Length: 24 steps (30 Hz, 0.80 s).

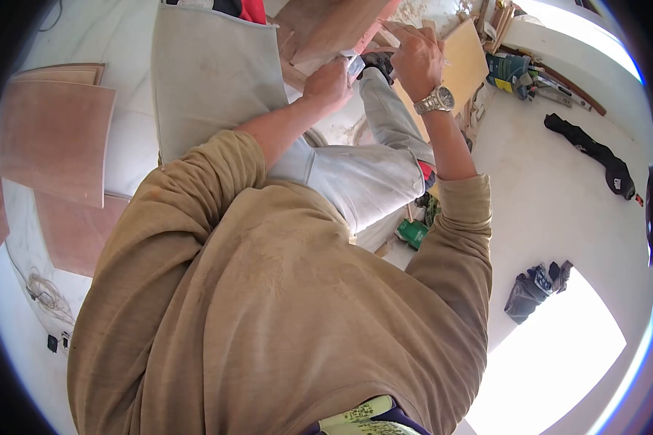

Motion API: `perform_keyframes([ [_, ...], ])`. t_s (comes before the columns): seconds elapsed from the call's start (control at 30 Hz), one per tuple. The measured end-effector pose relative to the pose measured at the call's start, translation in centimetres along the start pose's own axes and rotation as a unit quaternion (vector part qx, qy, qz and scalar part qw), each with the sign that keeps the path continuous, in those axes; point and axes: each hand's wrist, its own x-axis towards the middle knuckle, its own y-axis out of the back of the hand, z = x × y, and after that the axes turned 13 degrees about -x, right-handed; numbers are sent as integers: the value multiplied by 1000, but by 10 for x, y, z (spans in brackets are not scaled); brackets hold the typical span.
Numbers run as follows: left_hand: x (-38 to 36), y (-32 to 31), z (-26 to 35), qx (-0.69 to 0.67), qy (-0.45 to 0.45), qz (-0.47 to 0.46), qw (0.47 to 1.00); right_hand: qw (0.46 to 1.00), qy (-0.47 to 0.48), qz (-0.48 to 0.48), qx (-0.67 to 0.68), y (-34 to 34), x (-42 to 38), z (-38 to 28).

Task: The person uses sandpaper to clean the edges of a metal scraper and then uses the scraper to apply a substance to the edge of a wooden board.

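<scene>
My left hand point(328, 85) is closed round a small pale grey piece point(355, 65) whose kind I cannot make out. It sits beside the lower edge of a brown wooden panel point(334, 29) with a pinkish edge. My right hand point(419, 59), with a metal watch point(435, 100) on its wrist, has bent fingers close to that pinkish edge. What those fingers hold, if anything, is hidden. Behind the right hand lies a light plywood board point(461, 65). My legs in pale grey trousers point(363, 174) are bent beneath my arms.
Curved brown sheets point(54, 138) lie at left, near a coiled cable point(47, 293). Wood offcuts point(499, 29) and a dark green container point(509, 72) are at upper right. A black garment point(595, 152), a dark cloth bundle point(535, 290) and a green object point(412, 233) lie on the floor.
</scene>
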Motion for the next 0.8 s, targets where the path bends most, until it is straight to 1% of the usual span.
perform_keyframes([
  [0.07, 0, 1, 1, 1, 9, 3, 1000, 1000, -11, -8, -2, -7, 1, 1],
  [0.17, -1, 3, 4, 6, 32, -7, 999, 1000, -3, -1, 24, -15, -4, -2],
  [0.23, 1, 6, 9, 10, 49, -23, 999, 999, 13, -5, 31, -4, -10, -14],
  [0.37, 0, 2, 3, 23, 32, -19, 999, 999, 30, -1, 40, 6, -29, -33],
  [0.47, 1, -1, -2, 24, 19, -12, 999, 998, 61, 2, 21, 19, -38, -43],
  [0.57, 1, -1, -5, 18, -3, -6, 1000, 997, 52, -23, 53, 24, -41, -42],
  [0.67, 6, -6, -12, 33, -17, -3, 999, 995, 13, 5, 94, 20, -33, -34],
  [0.77, 3, -2, -9, 31, -21, 2, 999, 1000, -15, 6, 21, 11, -17, -23],
  [0.8, 2, -3, -8, 32, -19, 7, 999, 1000, -9, 3, 23, 9, -17, -23],
])
